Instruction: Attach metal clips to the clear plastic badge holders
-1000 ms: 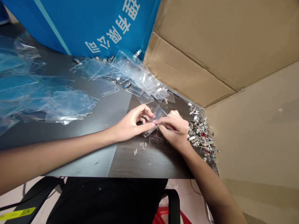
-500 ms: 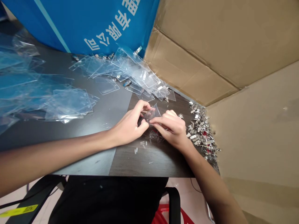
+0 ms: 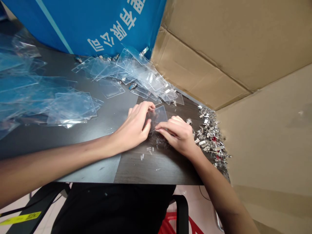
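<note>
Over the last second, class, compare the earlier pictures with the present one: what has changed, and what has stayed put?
The clear sleeve, held tilted up before, now lies almost flat on the table. The left hand has spread its fingers over its left edge; the right hand has sunk, fingertips at the near corner. The metal clip pile and sleeve stacks stayed put.

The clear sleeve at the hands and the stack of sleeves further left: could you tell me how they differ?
The clear sleeve is single, gripped by the left hand and right hand; the stack of sleeves is many, untouched. The sleeve lies on wood grain, the stack on smooth dark tabletop. Both are transparent plastic.
</note>
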Demonstrator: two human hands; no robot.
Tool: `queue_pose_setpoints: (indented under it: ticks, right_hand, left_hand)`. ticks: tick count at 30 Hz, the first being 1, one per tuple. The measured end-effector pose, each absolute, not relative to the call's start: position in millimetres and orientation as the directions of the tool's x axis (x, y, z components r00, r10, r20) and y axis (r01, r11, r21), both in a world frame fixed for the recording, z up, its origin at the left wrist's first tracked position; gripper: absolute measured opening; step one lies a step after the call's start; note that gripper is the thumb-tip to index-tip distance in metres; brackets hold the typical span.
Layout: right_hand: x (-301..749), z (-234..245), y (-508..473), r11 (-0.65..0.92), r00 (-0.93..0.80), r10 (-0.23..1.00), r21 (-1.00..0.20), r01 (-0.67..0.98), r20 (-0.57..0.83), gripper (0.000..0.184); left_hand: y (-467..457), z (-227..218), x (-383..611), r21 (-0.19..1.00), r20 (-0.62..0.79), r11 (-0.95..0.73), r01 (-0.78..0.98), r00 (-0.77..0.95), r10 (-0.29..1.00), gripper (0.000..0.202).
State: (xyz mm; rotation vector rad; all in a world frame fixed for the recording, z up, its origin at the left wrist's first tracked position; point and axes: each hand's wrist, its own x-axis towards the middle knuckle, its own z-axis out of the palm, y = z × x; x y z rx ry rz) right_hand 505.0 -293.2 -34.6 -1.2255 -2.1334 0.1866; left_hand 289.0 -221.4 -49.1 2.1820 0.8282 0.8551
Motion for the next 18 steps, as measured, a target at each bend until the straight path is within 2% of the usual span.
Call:
queue_pose_setpoints:
  ticks: [5,11,18]
  right_hand:
    - [498.9,-32.7,-295.4,0.566,-0.312,0.811,-0.526,0.635,0.496,0.014]
    - [497.2,-36.9,-301.2,0.422,-0.138,0.892,-0.684,0.595,0.431,0.041]
    - [501.5,-36.9,-297.2,0.415,-0.193,0.901,-0.647,0.640,0.388,0.039]
  left_hand:
    - [-219.4,-47.8,288.7,0.808,0.262,-0.508,0.299,0.590,0.764,0.027]
    - [-217.2,-45.7,288.6,0.874,0.240,-0.429,0.225,0.569,0.787,0.022]
    - [-213.5,-46.7,288.6,0.897,0.238,-0.398,0.194,0.546,0.803,0.023]
